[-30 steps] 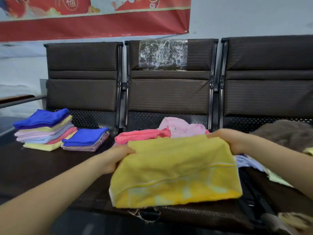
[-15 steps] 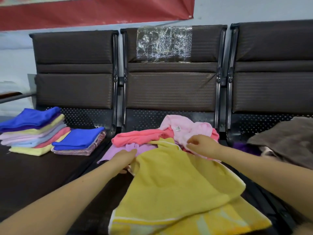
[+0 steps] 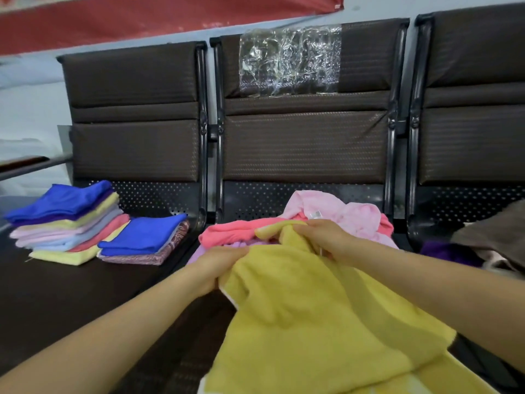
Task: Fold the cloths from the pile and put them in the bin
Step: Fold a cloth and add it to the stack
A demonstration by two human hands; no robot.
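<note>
- The left hand (image 3: 220,265) grips the near left edge of a yellow towel (image 3: 315,322), fingers curled round a bunched fold of the fabric.
- The right hand (image 3: 326,237) pinches the towel's far corner, fingers closed on the cloth, a little farther away and to the right of the left hand.
- The towel hangs slack from both hands and spreads toward the person, its lower part running out of the bottom of the view.
- Just beyond the hands lies the loose pile: a coral cloth (image 3: 235,233) directly behind the left hand, a pale pink cloth (image 3: 341,211) behind the right hand, and a lilac cloth (image 3: 199,253) showing just left of the left hand.
- Well to the left of the left hand, a tall stack of folded cloths (image 3: 65,223) sits on the dark surface (image 3: 71,294), topped by a blue one.
- Between that stack and the left hand is a lower folded stack (image 3: 145,240), blue on top with a patterned cloth beneath, touching the taller one.
- To the right of the right arm, a brown cloth (image 3: 494,237) lies over a purple one (image 3: 443,251).
- Behind everything stands a row of dark padded seat backs (image 3: 306,149).
</note>
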